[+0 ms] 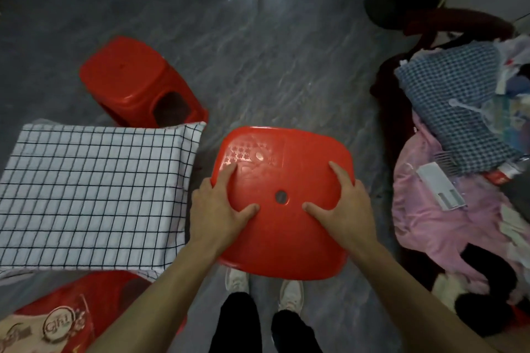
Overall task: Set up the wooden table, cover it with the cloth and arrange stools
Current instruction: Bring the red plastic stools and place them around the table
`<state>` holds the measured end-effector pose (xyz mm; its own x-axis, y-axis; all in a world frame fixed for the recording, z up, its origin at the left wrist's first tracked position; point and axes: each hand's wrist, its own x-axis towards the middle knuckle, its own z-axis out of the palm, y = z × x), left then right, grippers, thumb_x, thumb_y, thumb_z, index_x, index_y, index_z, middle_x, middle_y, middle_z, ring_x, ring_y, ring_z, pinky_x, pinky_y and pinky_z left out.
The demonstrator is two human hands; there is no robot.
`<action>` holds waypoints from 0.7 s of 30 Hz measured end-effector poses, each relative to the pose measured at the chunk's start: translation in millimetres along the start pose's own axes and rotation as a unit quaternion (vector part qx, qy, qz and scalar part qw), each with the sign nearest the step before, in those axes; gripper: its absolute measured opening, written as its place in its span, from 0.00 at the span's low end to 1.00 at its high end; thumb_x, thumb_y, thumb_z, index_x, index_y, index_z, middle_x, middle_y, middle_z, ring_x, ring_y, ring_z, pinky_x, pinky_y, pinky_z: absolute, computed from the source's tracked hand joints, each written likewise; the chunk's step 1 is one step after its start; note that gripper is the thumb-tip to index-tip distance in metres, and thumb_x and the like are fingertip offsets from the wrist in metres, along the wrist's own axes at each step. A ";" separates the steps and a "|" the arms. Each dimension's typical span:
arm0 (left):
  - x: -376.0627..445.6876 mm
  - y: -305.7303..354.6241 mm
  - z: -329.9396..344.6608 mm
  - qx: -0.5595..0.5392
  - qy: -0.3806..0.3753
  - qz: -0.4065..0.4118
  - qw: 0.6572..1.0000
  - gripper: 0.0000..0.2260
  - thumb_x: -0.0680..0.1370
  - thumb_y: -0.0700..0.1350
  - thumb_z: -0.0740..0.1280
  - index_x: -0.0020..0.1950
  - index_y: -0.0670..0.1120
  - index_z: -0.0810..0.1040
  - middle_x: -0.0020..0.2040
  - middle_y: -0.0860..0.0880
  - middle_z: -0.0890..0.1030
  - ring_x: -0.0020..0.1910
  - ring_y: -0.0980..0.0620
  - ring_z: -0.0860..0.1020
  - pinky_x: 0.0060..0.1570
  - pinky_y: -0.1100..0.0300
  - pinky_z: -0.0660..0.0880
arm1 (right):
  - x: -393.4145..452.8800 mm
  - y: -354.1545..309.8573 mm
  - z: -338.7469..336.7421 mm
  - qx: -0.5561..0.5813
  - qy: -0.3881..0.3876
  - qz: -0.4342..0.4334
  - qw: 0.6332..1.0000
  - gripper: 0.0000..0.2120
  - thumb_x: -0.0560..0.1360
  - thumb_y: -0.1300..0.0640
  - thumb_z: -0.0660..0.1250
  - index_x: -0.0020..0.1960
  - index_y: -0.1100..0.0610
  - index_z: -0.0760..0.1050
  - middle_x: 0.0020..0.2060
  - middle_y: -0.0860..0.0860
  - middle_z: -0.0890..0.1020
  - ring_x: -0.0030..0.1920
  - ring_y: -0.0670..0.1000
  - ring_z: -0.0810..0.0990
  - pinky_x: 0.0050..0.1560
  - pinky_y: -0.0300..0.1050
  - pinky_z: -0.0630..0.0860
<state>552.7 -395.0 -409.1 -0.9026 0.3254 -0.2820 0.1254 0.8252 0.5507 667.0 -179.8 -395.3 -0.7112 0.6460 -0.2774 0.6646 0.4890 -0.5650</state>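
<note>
I hold a red plastic stool [282, 232] in front of me above the floor, its square seat facing up with a small hole in the middle. My left hand [222, 209] grips the seat's left edge, thumb lying on top. My right hand [342, 206] grips the right edge the same way. To the left stands the table, covered by a white cloth with a black grid [94, 192]. A second red stool [134, 80] stands on the floor beyond the table's far right corner. A third red stool [94, 304] shows at the table's near side, bottom left.
A chair at the right is piled with a blue checked cloth [453, 100], pink fabric [436, 221] and other clutter. Dark objects sit at the far right by the wall. My feet in white shoes [263, 286] stand under the held stool. Grey floor stretches ahead.
</note>
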 end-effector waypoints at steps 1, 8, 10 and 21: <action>13.9 -11.1 7.3 -0.004 -0.007 -0.004 1.000 0.44 0.62 0.68 0.71 0.75 0.66 0.57 0.60 0.46 0.75 0.58 0.44 0.75 0.58 0.45 0.75 | 10.5 -0.1 14.6 -0.004 -0.003 0.003 1.000 0.49 0.62 0.41 0.79 0.75 0.36 0.56 0.64 0.57 0.70 0.65 0.60 0.71 0.68 0.56 0.70; 103.7 -79.5 58.8 -0.004 -0.031 0.004 1.000 0.43 0.63 0.65 0.75 0.73 0.67 0.57 0.58 0.48 0.74 0.57 0.45 0.74 0.58 0.45 0.75 | 72.6 18.3 110.4 -0.016 0.006 0.007 1.000 0.48 0.62 0.40 0.78 0.76 0.38 0.57 0.65 0.57 0.70 0.65 0.60 0.71 0.66 0.56 0.71; 124.3 -95.3 75.1 -0.005 -0.038 0.003 0.999 0.43 0.63 0.64 0.75 0.73 0.68 0.58 0.57 0.48 0.74 0.57 0.45 0.74 0.57 0.45 0.75 | 86.0 27.6 135.9 -0.017 0.003 0.011 1.000 0.48 0.63 0.41 0.78 0.77 0.39 0.57 0.66 0.57 0.69 0.66 0.59 0.69 0.67 0.56 0.69; 184.3 -172.5 127.0 -0.007 -0.083 -0.013 0.996 0.49 0.59 0.62 0.80 0.75 0.65 0.57 0.66 0.47 0.71 0.62 0.47 0.72 0.63 0.45 0.72 | 141.0 56.6 249.3 0.011 -0.021 0.026 0.999 0.50 0.61 0.40 0.79 0.76 0.38 0.56 0.67 0.56 0.69 0.66 0.57 0.70 0.67 0.56 0.71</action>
<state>417.1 -418.7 -655.9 -0.8249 0.3759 -0.4221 0.0953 0.8286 0.5517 547.2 -207.2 -660.2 -0.6858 0.6442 -0.3386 0.6952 0.4423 -0.5666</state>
